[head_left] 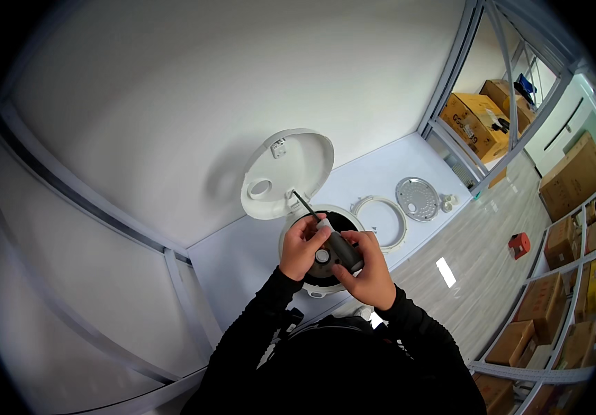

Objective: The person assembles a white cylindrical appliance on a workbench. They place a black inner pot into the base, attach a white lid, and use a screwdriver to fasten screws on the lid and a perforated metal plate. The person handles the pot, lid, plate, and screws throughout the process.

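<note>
A white rice cooker [317, 290] stands on the white table [225, 259] with its lid [312, 160] tipped up and back. My right hand [373, 277] is closed round the grey handle of a screwdriver [341, 247]. The fingers of my left hand [298, 250] pinch the front of that handle, near the shaft. Slanting up and to the left, the thin shaft brings its tip to the hinge area at the lid's lower edge. Whether the tip sits in a screw is too small to tell. Both hands partly hide the cooker's dark inside.
Right of the cooker lie a white ring [402, 237] with small bits inside it, a perforated metal disc [418, 198] and small white parts [449, 202]. Grey frame posts and white panels enclose the table. Cardboard boxes [542, 308] fill shelves at right; a red object [519, 245] is on the floor.
</note>
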`<state>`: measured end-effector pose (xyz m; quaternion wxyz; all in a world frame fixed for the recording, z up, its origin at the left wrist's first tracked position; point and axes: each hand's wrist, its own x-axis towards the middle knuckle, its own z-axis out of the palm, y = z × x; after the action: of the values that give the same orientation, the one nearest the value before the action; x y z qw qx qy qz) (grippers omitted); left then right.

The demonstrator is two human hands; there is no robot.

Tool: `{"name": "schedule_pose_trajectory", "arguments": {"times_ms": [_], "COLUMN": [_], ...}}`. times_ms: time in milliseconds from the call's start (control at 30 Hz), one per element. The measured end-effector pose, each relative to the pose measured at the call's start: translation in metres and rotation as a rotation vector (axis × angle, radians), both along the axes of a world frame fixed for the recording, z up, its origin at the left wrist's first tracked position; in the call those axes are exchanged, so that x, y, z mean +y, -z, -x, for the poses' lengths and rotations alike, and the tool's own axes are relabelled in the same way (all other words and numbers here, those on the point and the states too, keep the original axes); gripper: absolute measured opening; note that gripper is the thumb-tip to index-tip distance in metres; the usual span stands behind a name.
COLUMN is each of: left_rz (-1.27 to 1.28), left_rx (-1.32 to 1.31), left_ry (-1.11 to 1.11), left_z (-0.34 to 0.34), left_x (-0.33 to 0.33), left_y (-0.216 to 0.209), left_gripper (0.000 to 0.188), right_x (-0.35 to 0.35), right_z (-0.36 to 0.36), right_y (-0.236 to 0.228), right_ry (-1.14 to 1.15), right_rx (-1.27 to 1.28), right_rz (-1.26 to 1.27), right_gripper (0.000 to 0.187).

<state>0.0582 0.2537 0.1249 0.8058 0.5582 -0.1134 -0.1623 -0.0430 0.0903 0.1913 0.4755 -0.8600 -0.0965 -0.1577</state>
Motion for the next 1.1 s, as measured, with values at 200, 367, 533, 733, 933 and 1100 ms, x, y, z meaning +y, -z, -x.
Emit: {"name": "schedule_pose_trajectory", "arguments": {"times_ms": [200, 367, 533, 733, 933, 1100], "left_rz": [0.268, 0.173, 0.1, 0.239, 0.171, 0.093], "left_rx": [0.164, 0.083, 0.058, 0.063, 0.054, 0.021], "left_ry": [0.053, -0.009, -0.025, 0.015, -0.024, -0.09], "left_z": [0.006, 0.005, -0.001, 0.004, 0.004, 0.001], "left_x": [-0.001, -0.003, -0.004, -0.004, -0.007, -0.006], "left_y": [-0.018, -0.011, 0.0, -0.01, -0.003, 0.008], "left_gripper": [0.037, 0.038, 0.039, 0.043, 0.041, 0.037], "right_x": [-0.003, -0.006, -0.003, -0.005, -0.01, -0.008], "right_z": [0.0, -0.001, -0.005, -0.001, -0.005, -0.003], "right_y": [-0.004, -0.017, -0.017, -0.023, -0.002, -0.013], "right_ry": [0.061, -0.028, 0.022, 0.067, -0.026, -0.002], "right_rx": [0.193, 0.381, -0.23, 0.299, 0.292, 0.077], "right_rz": [-0.243, -0.484, 0.113, -0.089, -0.293, 0.005], "right_gripper": [0.051, 0.051, 0.052, 0.053, 0.053, 0.042]}}
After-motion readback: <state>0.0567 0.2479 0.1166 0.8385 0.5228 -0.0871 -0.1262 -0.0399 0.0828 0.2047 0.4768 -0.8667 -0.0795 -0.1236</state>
